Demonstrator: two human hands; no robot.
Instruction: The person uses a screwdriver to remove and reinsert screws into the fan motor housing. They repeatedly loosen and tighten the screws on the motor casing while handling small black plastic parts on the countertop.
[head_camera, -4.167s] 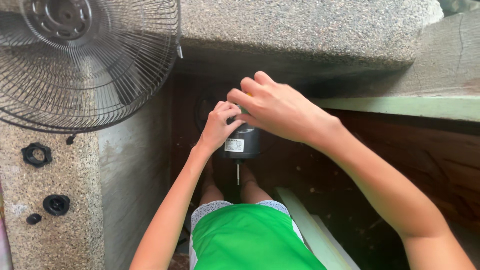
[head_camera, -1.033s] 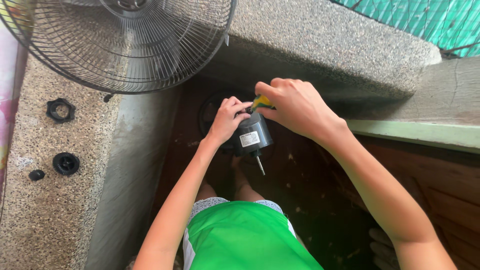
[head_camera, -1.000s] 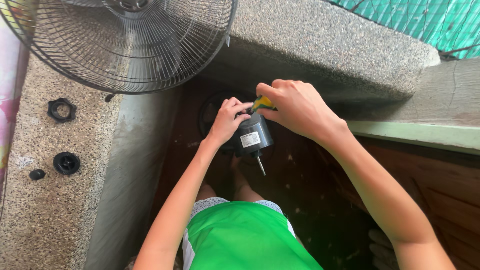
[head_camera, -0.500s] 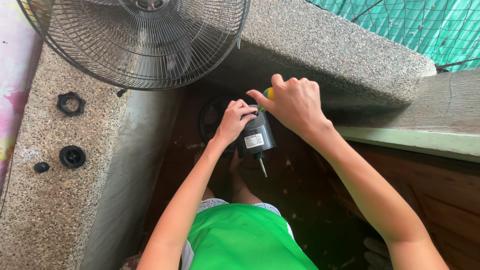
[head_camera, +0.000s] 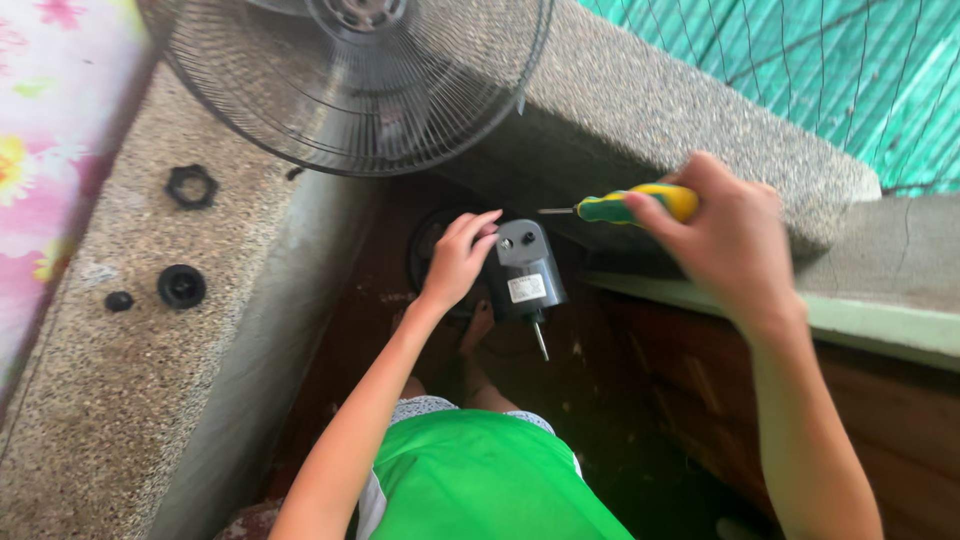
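**Yellow-and-green screwdriver lifted clear of a dark fan motor**

Head camera, looking down: Speckled grey stone forms the worktop (head_camera: 120, 400) at the left and the ledge (head_camera: 680, 120) above the hands. The left hand (head_camera: 455, 262) holds a dark fan motor (head_camera: 522, 275) over the shadowed gap between them, its fingers (head_camera: 478, 228) curled against the motor's left side and top edge. A thin metal shaft (head_camera: 540, 340) sticks out below the motor, just under those fingers, and a pale label shows on the housing.

The right hand (head_camera: 725, 240) is to the right of the motor and apart from it. Its fingers are wrapped round the handle of a yellow-and-green screwdriver (head_camera: 625, 207), whose slim tip points left and stops just short of the left fingertips. Half a second earlier this hand sat low against the motor's top; now it has drawn back and up, so the tool no longer touches the housing. This looks like a pause between turns, or a screw just freed.

Left of the left fingers, well apart, a black nut (head_camera: 190, 185), a black round cap (head_camera: 181, 286) and a small black knob (head_camera: 119, 300) lie on the worktop. A wire fan guard (head_camera: 350, 90) stands above them. A green garment (head_camera: 480, 480) fills the bottom edge.
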